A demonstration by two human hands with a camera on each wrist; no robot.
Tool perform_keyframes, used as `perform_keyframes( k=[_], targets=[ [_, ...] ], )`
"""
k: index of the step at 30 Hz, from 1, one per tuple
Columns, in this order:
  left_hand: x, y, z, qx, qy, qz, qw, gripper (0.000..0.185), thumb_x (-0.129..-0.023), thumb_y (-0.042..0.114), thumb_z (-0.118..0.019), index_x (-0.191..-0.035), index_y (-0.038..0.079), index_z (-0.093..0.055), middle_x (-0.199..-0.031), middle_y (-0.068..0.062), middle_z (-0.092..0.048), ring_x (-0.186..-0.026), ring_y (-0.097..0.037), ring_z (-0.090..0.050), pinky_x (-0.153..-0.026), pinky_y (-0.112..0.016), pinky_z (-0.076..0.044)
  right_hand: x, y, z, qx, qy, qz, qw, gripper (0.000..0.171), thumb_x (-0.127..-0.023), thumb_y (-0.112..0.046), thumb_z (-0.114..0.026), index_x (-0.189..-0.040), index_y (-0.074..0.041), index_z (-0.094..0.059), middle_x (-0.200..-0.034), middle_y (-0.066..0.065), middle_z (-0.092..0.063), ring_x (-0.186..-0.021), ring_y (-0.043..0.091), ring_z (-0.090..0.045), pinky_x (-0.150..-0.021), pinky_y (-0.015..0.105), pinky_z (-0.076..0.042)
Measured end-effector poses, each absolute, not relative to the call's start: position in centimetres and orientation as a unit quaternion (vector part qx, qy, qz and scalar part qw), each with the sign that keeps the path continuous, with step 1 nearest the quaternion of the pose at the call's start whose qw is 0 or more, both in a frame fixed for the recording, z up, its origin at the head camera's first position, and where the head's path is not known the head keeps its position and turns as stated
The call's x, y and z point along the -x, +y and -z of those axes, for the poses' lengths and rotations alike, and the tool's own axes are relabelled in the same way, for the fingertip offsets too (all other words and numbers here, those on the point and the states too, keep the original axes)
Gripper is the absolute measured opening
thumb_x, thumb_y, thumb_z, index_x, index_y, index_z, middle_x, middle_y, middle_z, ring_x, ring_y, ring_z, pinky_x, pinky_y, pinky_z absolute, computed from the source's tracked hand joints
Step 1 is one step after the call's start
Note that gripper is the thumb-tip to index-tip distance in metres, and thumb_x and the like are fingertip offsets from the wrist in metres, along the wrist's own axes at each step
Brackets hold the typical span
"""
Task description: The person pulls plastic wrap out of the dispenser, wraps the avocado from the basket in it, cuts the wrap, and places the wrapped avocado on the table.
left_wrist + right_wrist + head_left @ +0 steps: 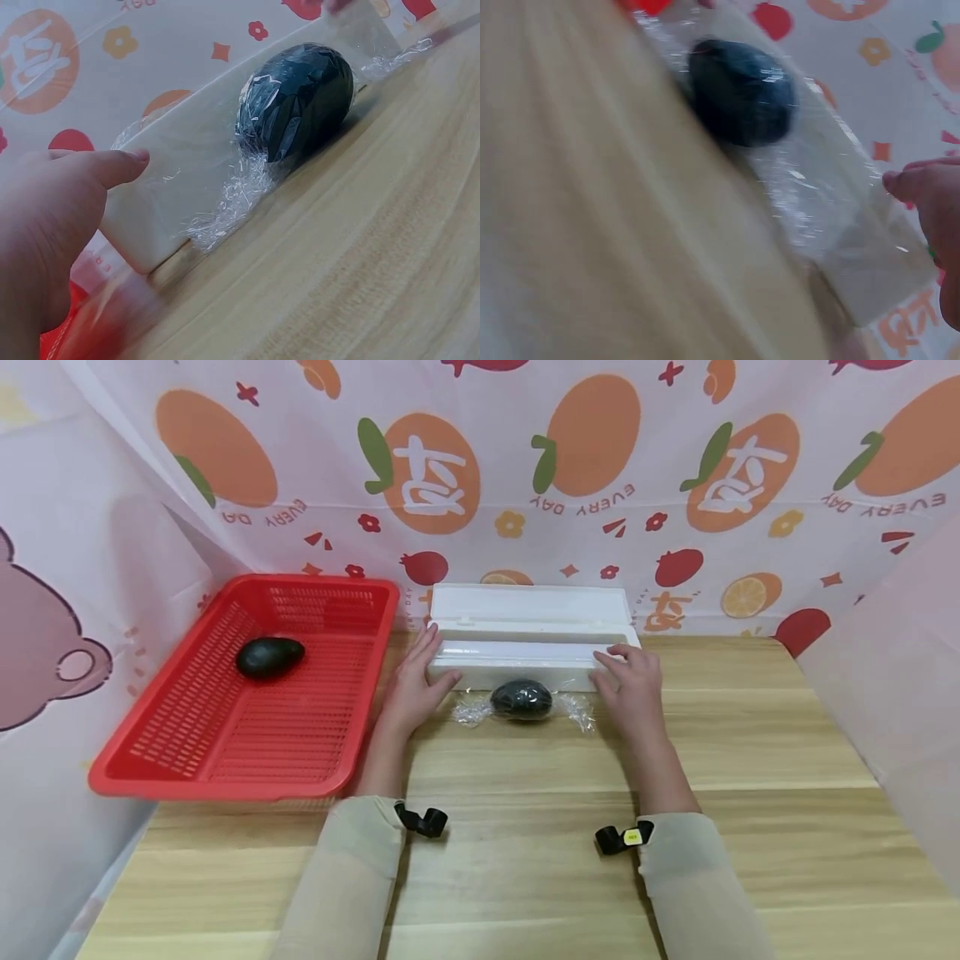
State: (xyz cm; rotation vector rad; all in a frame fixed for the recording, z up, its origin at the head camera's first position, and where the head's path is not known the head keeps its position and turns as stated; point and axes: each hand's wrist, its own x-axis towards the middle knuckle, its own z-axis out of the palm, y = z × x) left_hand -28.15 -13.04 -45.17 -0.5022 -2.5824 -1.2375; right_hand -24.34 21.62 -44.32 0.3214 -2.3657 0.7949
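Wrapped avocado is lying on the table against the film box, left hand and right hand resting flat-fingered on the box ends; loose twisted film ends are likely risking unravelling.

head view looks forward and down over the light wooden tabletop. both wrist views sit low and close, facing inward from opposite ends; all three share the dark oval film-wrapped object.
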Motion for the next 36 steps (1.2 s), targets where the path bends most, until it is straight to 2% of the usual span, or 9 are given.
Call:
perform_keyframes(
  k=[3,9,17,22,25,27,29,31,36],
  targets=[
    [27.8,-13.1,45.2,0.166,-0.887,0.413,0.123,0.078,-0.089,0.034,-0.073,-0.152,0.008,-0.036,-0.164,0.006,-0.017,-0.153,-0.019,-0.011,-0.122,-0.043,-0.017,24.3,20.7,44.8,-0.141,-0.898,-0.273,0.314,0.028,-0.085,-0.014,-0.077,-0.112,-0.008,-0.075,-0.118,0.015,-0.065,-0.11,0.04,-0.049,-0.096,0.054,-0.035],
    [27.3,-13.1,45.2,0.153,-0.891,0.407,0.128,0.086,-0.087,0.039,-0.074,-0.154,0.008,-0.03,-0.164,0.012,-0.007,-0.152,-0.011,-0.003,-0.122,-0.043,-0.016,24.5,20.2,45.3,-0.152,-0.876,-0.257,0.378,0.011,-0.085,-0.007,-0.075,-0.095,-0.006,-0.078,-0.108,0.013,-0.07,-0.103,0.039,-0.054,-0.091,0.052,-0.04],
    [26.9,-12.9,45.5,0.157,-0.886,0.41,0.151,0.09,-0.085,0.033,-0.078,-0.154,0.003,-0.028,-0.165,0.011,-0.005,-0.154,-0.02,-0.004,-0.121,-0.045,-0.019,23.9,19.9,45.4,-0.181,-0.856,-0.252,0.414,0.004,-0.077,-0.004,-0.076,-0.081,-0.004,-0.075,-0.102,0.014,-0.07,-0.094,0.04,-0.054,-0.086,0.054,-0.04],
    [26.6,-13.1,45.5,0.149,-0.886,0.411,0.152,0.091,-0.085,0.033,-0.078,-0.154,0.004,-0.026,-0.165,0.009,-0.005,-0.153,-0.018,-0.002,-0.122,-0.045,-0.017,22.9,19.5,45.3,-0.175,-0.885,-0.243,0.357,0.008,-0.079,-0.01,-0.074,-0.084,-0.007,-0.071,-0.096,0.01,-0.07,-0.096,0.034,-0.052,-0.085,0.051,-0.038],
    [26.5,-13.3,45.5,0.138,-0.888,0.413,0.147,0.093,-0.085,0.034,-0.077,-0.155,0.005,-0.024,-0.166,0.007,-0.004,-0.153,-0.018,-0.001,-0.123,-0.046,-0.013,22.4,19.3,45.3,-0.16,-0.904,-0.246,0.31,0.023,-0.08,-0.016,-0.074,-0.102,-0.01,-0.07,-0.089,0.005,-0.07,-0.094,0.028,-0.052,-0.082,0.045,-0.035],
    [26.4,-13.3,45.5,0.13,-0.889,0.417,0.14,0.095,-0.085,0.036,-0.077,-0.157,0.007,-0.021,-0.166,0.007,-0.002,-0.153,-0.018,0.001,-0.123,-0.046,-0.012,22.1,19.3,45.3,-0.153,-0.912,-0.245,0.291,0.037,-0.082,-0.021,-0.073,-0.118,-0.012,-0.067,-0.087,0.003,-0.069,-0.092,0.025,-0.051,-0.08,0.043,-0.033],
    [26.4,-13.4,45.6,0.126,-0.889,0.42,0.134,0.097,-0.085,0.036,-0.077,-0.158,0.01,-0.017,-0.166,0.006,0.001,-0.153,-0.018,0.002,-0.122,-0.048,-0.011,21.9,19.3,45.4,-0.15,-0.917,-0.242,0.279,0.044,-0.084,-0.028,-0.072,-0.126,-0.017,-0.065,-0.086,0.002,-0.069,-0.089,0.024,-0.05,-0.078,0.043,-0.031],
    [26.3,-13.4,45.7,0.12,-0.888,0.425,0.127,0.1,-0.084,0.037,-0.078,-0.158,0.012,-0.015,-0.166,0.006,0.003,-0.153,-0.018,0.004,-0.122,-0.049,-0.011,21.7,19.2,45.4,-0.147,-0.923,-0.227,0.273,0.043,-0.085,-0.038,-0.071,-0.124,-0.02,-0.068,-0.09,0.002,-0.07,-0.09,0.024,-0.05,-0.078,0.043,-0.031],
    [26.1,-13.4,46.0,0.101,-0.89,0.433,0.101,0.107,-0.082,0.037,-0.08,-0.158,0.008,-0.01,-0.166,0.001,0.007,-0.153,-0.023,0.004,-0.122,-0.049,-0.01,21.4,18.7,45.3,-0.133,-0.934,-0.217,0.251,0.04,-0.081,-0.052,-0.075,-0.096,-0.015,-0.077,-0.111,0.006,-0.065,-0.107,0.029,-0.048,-0.087,0.049,-0.035]
  ],
)
